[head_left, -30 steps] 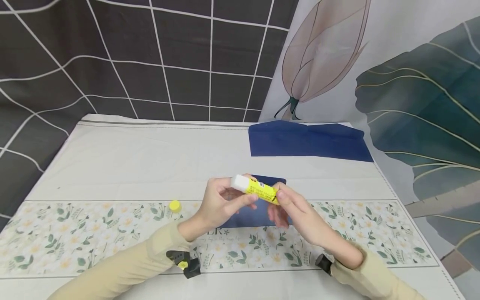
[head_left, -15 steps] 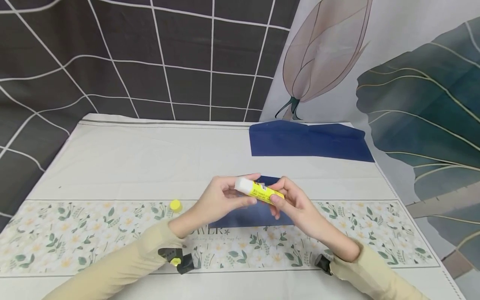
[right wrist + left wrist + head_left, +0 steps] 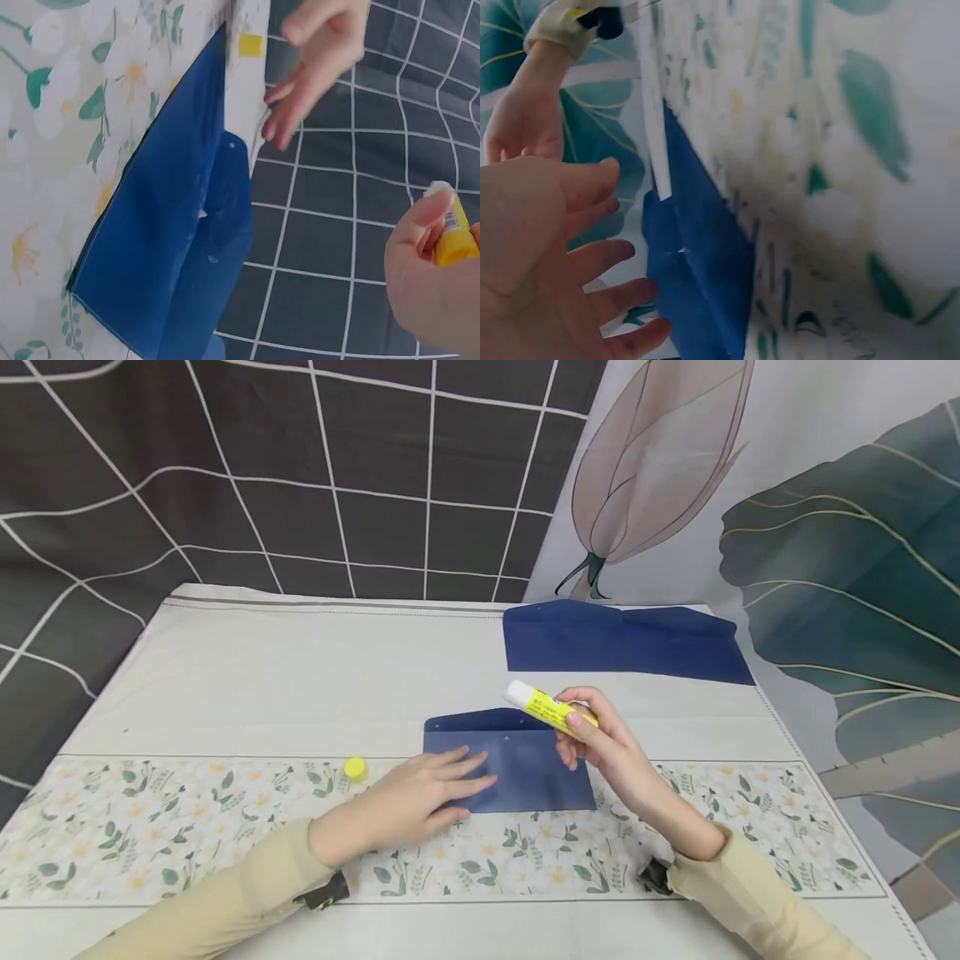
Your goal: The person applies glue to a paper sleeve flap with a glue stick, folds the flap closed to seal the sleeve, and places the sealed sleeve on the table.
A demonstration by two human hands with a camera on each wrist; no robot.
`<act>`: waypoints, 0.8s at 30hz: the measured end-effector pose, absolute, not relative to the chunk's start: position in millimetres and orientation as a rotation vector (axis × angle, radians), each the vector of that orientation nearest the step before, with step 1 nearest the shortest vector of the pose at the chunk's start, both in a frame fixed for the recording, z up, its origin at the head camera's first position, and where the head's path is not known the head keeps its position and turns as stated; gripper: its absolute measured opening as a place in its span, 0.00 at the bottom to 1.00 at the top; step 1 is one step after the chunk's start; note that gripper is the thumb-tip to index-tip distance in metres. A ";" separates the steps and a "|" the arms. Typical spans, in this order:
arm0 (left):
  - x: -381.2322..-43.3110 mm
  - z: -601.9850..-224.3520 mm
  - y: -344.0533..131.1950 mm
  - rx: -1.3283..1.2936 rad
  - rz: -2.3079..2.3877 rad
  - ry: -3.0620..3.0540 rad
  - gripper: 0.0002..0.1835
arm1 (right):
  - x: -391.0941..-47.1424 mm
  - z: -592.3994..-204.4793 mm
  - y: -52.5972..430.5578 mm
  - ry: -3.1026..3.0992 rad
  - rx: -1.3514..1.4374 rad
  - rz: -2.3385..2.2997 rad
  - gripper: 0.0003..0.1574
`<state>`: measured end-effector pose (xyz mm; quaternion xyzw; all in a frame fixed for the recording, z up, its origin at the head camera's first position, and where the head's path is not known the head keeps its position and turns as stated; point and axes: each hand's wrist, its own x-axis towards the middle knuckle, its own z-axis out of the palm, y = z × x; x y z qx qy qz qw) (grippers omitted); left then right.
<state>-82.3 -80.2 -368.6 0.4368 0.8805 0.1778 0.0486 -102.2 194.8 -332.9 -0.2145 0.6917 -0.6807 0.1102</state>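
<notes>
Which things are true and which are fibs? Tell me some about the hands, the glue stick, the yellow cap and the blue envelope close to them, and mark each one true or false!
1. The right hand holds the glue stick. True.
2. The left hand has its fingers spread over the near blue envelope. True.
3. The near blue envelope is folded shut. False: its flap is open.
4. The yellow cap rests on the flowery cloth. True.
5. The left hand is pinching the yellow cap. False: neither hand touches it.
</notes>
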 end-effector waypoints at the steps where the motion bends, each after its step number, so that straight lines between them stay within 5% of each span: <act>1: -81.1 -370.7 -80.5 1.334 0.507 2.673 0.25 | -104.1 -333.4 195.1 2.056 -0.607 -2.004 0.13; 10: -72.7 -383.9 -81.7 1.294 0.283 2.647 0.28 | -119.8 -334.5 197.6 2.404 -0.427 -1.800 0.12; 24: -68.6 -391.2 -83.9 1.277 0.266 2.645 0.31 | -146.5 -347.7 181.7 3.006 -0.844 -0.671 0.21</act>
